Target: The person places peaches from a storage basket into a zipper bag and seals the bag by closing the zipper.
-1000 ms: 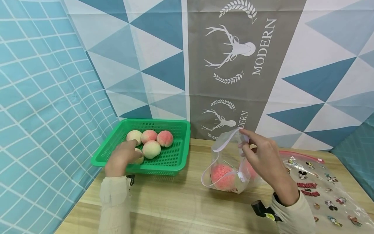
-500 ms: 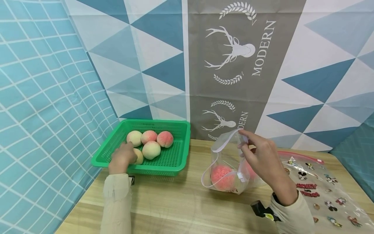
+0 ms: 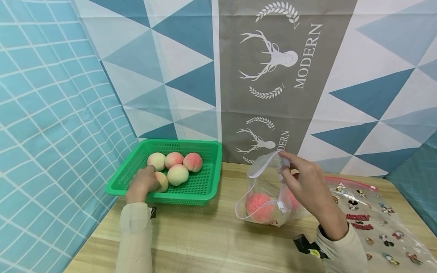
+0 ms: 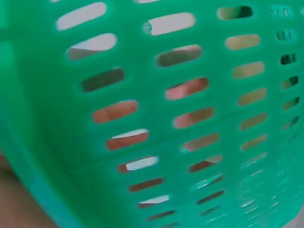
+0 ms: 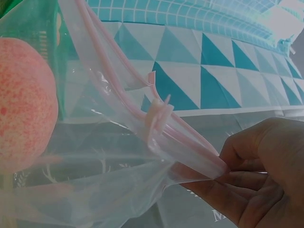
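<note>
In the head view my left hand reaches over the near left rim of the green basket. Its fingers curl round a pale yellow peach at the front, partly hiding it. Beside that lie a pale peach, another pale one and two redder peaches. My right hand pinches the top edge of a clear zip bag, holding its mouth up and open. Inside the bag a pink peach shows, with more pink behind. The right wrist view shows thumb and fingers on the bag's edge.
A flat clear zip bag with cartoon prints and a red zip lies at the right of the wooden table. Patterned cloth rises behind the table. In the left wrist view the slotted basket wall blocks most of the scene.
My left hand has shifted slightly within the basket and settled by the front peach, which shows more now. The neighbouring pale peach has nudged slightly right. My right hand stays in place.
</note>
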Demonstrator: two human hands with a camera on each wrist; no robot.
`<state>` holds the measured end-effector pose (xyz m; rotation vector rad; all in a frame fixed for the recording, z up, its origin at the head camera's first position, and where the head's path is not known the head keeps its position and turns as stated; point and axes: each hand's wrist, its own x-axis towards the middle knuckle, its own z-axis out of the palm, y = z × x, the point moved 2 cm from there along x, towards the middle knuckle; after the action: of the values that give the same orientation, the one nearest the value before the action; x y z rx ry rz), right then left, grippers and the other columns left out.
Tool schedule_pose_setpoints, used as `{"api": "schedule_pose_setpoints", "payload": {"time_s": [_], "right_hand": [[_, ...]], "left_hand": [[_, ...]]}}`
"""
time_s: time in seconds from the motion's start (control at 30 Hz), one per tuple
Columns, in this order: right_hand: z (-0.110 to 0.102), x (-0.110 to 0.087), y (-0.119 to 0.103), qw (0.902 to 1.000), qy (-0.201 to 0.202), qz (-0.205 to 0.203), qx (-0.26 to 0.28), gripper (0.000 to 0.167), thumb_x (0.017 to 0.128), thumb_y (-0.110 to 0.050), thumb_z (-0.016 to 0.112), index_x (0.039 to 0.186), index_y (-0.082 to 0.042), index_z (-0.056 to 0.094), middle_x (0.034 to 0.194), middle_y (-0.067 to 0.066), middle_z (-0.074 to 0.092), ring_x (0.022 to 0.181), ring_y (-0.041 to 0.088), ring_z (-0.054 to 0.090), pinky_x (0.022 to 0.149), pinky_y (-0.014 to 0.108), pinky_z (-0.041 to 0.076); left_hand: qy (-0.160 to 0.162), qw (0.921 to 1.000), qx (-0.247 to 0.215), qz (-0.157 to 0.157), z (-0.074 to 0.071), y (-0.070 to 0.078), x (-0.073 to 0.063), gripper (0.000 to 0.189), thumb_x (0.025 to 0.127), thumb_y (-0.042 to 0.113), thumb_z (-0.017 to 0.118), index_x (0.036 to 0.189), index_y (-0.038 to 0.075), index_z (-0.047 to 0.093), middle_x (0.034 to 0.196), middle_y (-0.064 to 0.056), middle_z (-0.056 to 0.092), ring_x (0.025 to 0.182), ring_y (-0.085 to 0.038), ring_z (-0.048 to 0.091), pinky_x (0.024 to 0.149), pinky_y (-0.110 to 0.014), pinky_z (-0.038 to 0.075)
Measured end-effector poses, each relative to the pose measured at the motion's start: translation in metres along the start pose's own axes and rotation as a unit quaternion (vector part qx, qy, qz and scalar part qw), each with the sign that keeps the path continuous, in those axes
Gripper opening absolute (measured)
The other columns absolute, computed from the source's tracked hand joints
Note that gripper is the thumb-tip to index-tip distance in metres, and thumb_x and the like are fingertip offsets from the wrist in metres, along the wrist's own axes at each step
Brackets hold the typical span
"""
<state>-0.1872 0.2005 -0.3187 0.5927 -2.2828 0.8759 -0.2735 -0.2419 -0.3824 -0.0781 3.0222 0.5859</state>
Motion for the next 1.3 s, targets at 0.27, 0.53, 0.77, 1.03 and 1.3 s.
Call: {"api": "schedule_pose_setpoints", "payload": {"time_s": [0.27,0.53,0.77,1.03,1.3], "right_hand": [[0.000,0.001,-0.001,1.0000,-0.003,0.001,0.003,0.038,0.087,0.013,0.057,0.124,0.007,0.064,0.084,0.012,0.073,0.062,0.014,0.070,0.060,0.030,0.059],[0.000,0.001,-0.002,0.9999,-0.007,0.010,0.006,0.038,0.087,0.013,0.057,0.124,0.007,0.063,0.085,0.013,0.073,0.063,0.016,0.071,0.061,0.032,0.059],[0.000,0.001,-0.001,0.9999,-0.007,0.009,0.005,0.038,0.088,0.013,0.057,0.125,0.007,0.064,0.085,0.013,0.073,0.064,0.017,0.071,0.061,0.033,0.059],[0.000,0.000,-0.002,0.9999,-0.007,0.009,0.004,0.038,0.088,0.012,0.056,0.124,0.006,0.064,0.084,0.012,0.073,0.063,0.016,0.071,0.061,0.032,0.059],[0.000,0.001,-0.002,1.0000,-0.006,0.006,0.001,0.038,0.087,0.013,0.057,0.124,0.007,0.064,0.083,0.012,0.073,0.064,0.017,0.071,0.061,0.032,0.059]], "left_hand": [[0.022,0.9996,0.006,0.017,-0.004,0.004,-0.002,0.049,0.081,0.012,0.067,0.125,-0.006,0.054,0.113,-0.031,0.060,0.090,-0.046,0.058,0.069,-0.058,0.047],[0.032,0.9992,0.011,0.022,-0.008,0.006,-0.003,0.061,0.082,0.015,0.071,0.134,-0.008,0.049,0.121,-0.036,0.056,0.099,-0.056,0.057,0.075,-0.066,0.046],[0.057,0.9975,0.010,0.040,-0.013,0.016,-0.006,0.063,0.083,0.014,0.067,0.139,-0.006,0.047,0.119,-0.033,0.059,0.096,-0.048,0.059,0.069,-0.058,0.048],[0.106,0.9881,0.002,0.111,-0.015,0.026,-0.006,0.059,0.088,0.014,0.072,0.138,-0.008,0.049,0.127,-0.033,0.057,0.109,-0.050,0.056,0.086,-0.062,0.046],[0.140,0.9773,-0.012,0.159,-0.017,0.033,-0.006,0.055,0.088,0.012,0.075,0.134,-0.007,0.052,0.125,-0.030,0.058,0.109,-0.049,0.055,0.090,-0.061,0.045]]}}
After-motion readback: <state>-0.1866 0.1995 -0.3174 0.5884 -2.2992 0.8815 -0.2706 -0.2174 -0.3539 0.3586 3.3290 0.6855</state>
